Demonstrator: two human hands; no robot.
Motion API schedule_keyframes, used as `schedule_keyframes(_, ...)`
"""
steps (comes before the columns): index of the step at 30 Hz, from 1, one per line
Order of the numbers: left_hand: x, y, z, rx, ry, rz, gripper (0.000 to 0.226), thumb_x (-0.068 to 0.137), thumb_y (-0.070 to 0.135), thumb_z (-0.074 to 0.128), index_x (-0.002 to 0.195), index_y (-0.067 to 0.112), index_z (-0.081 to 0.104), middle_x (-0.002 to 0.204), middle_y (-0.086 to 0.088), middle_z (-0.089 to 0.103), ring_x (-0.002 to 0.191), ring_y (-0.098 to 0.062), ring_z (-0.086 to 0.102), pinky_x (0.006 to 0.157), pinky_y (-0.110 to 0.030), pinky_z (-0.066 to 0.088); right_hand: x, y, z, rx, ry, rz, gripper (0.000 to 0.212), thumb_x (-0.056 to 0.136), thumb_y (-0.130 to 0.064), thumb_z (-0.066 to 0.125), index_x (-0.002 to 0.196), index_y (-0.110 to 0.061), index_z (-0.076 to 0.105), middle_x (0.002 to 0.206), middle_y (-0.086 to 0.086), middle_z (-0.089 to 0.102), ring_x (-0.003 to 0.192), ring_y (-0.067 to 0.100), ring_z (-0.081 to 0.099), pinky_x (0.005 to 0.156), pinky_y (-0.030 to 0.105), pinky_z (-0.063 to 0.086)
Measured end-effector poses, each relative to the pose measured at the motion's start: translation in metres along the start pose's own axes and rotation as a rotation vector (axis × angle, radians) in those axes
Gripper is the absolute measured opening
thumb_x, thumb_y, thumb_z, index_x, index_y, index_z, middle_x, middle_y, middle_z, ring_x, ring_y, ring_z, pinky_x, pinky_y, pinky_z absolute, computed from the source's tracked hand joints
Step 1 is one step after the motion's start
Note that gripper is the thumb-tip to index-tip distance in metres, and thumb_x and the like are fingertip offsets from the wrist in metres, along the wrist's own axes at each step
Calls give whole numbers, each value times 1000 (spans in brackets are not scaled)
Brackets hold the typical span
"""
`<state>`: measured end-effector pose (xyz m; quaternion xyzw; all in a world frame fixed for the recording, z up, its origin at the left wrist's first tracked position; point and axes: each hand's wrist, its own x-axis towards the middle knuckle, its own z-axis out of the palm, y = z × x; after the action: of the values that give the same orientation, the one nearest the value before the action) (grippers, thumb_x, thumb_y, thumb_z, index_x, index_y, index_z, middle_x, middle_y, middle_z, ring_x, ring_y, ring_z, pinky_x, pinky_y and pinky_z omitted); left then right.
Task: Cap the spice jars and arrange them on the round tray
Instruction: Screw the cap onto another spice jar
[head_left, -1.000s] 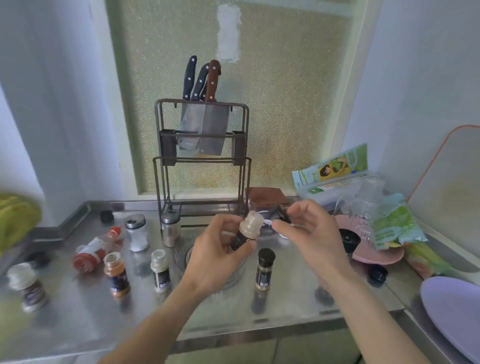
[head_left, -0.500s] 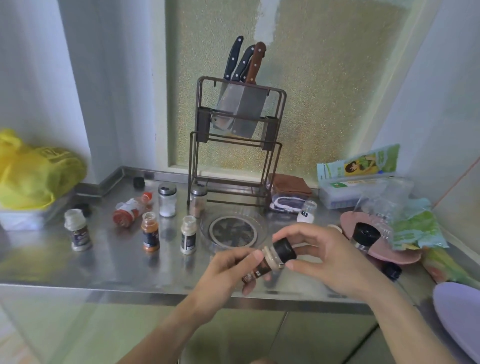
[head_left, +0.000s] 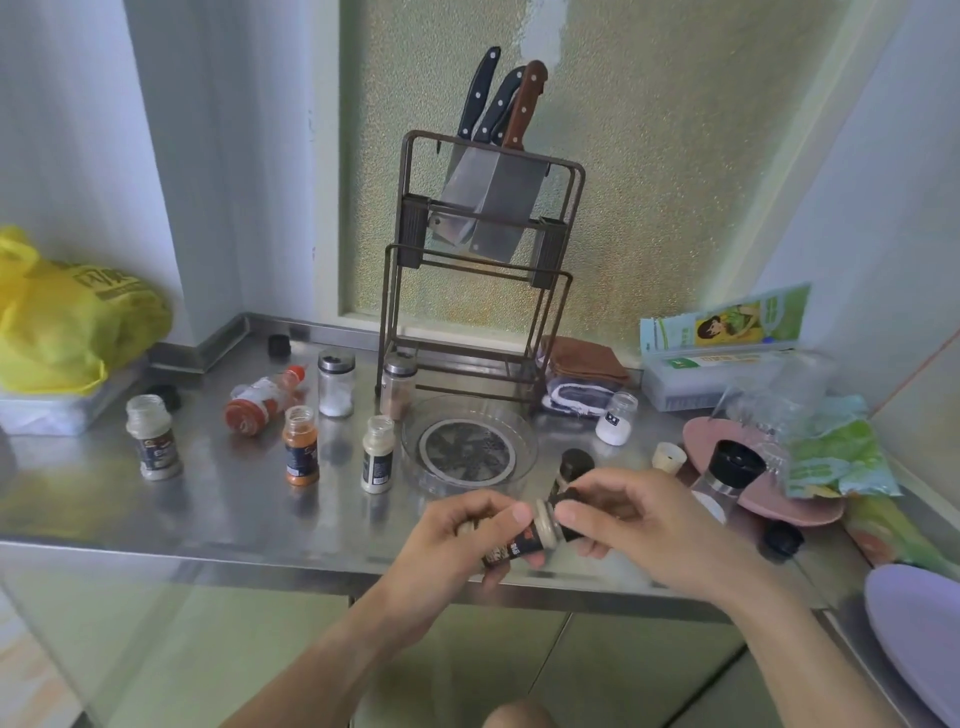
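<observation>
Glossy steel counter (head_left: 218, 514), clear glass tray (head_left: 524, 431), wire metal rack (head_left: 566, 291)

Left hand (head_left: 457, 540) grips tilted jar (head_left: 519, 540); right hand (head_left: 639, 525) holds black cap (head_left: 569, 512) on it. Round tray (head_left: 467, 449) beyond holds nothing.

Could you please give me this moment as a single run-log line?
left hand: holds spice jar tilted | right hand: fitting black cap | round glass tray: no jars | orange spice jar: uncapped
</observation>
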<state>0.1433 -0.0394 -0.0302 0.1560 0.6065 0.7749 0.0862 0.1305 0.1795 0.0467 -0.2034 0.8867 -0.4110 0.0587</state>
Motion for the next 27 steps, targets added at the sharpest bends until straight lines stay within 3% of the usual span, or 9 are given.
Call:
schedule_keyframes(4, 2, -2, -1, -18, 15, -19, 33, 93, 38, 67, 97, 6, 72, 95, -34, 71, 58, -15, 46, 61, -29, 37, -4, -2, -6, -42, -48, -20, 43, 86, -18, 83, 116, -45, 68, 112, -13, 73, 94, 13, 73, 90, 36, 61)
schedule_keyframes(7, 3, -4, -2, -4, 8, -13, 38, 94, 36, 66, 100, -1, 69, 94, -31, 73, 57, -18, 45, 60, -28, 39, 0, 2, -4, -85, -14, 10, 18, 89, -36, 78, 107, -35, 75, 94, -6, 79, 82, 14, 76, 86, 45, 61)
schedule_keyframes(11, 4, -7, -2, 0, 16, -11, 38, 94, 36, 67, 100, -1, 69, 94, -32, 72, 58, -19, 45, 60, -27, 40, -4, -2, -5, -100, -42, -15, 47, 83, -32, 84, 121, -50, 64, 111, -21, 71, 97, 6, 71, 88, 31, 61)
schedule_keyframes(13, 5, -7, -2, 1, 12, -8, 38, 93, 35, 68, 100, -3, 68, 94, -32, 72, 58, -18, 45, 59, -25, 41, -2, -2, -5, -104, -40, 2, 30, 88, -26, 81, 112, -40, 70, 103, -14, 75, 88, 9, 74, 84, 34, 62)
schedule_keyframes(17, 4, -9, -2, 7, 10, -7, 36, 94, 34, 67, 101, -2, 68, 93, -30, 74, 59, -19, 45, 60, -25, 42, -1, 2, -4, -79, -9, 21, 34, 83, -56, 76, 114, -42, 70, 104, -11, 76, 89, 7, 74, 86, 37, 62)
schedule_keyframes(20, 5, -11, -2, 3, 16, -9, 37, 93, 34, 68, 101, -2, 68, 95, -32, 72, 59, -19, 44, 61, -25, 41, -2, 3, -5, -54, -45, 11, 37, 84, -31, 83, 114, -44, 66, 107, -11, 73, 89, 11, 74, 84, 34, 62)
schedule_keyframes(22, 5, -12, -2, 1, 15, -13, 39, 93, 34, 68, 103, -3, 68, 94, -29, 74, 59, -17, 45, 61, -25, 41, 0, 6, -4, -50, -32, 33, 22, 88, -41, 78, 108, -36, 71, 95, -6, 77, 80, 14, 76, 83, 43, 63)
schedule_keyframes(24, 5, -14, -2, -1, 14, -13, 41, 92, 36, 69, 105, -2, 68, 95, -31, 72, 59, -18, 45, 62, -26, 41, -1, 7, -5, -63, -19, 43, 37, 82, -54, 78, 115, -45, 67, 102, -13, 75, 88, 8, 75, 85, 39, 63)
schedule_keyframes(27, 6, -16, -1, -16, 21, -20, 42, 91, 38, 70, 106, -1, 68, 98, -33, 71, 60, -20, 44, 63, -26, 41, -2, 7, -4, -21, -43, 31, 41, 83, -30, 84, 117, -44, 64, 106, -10, 74, 88, 10, 75, 85, 36, 62)
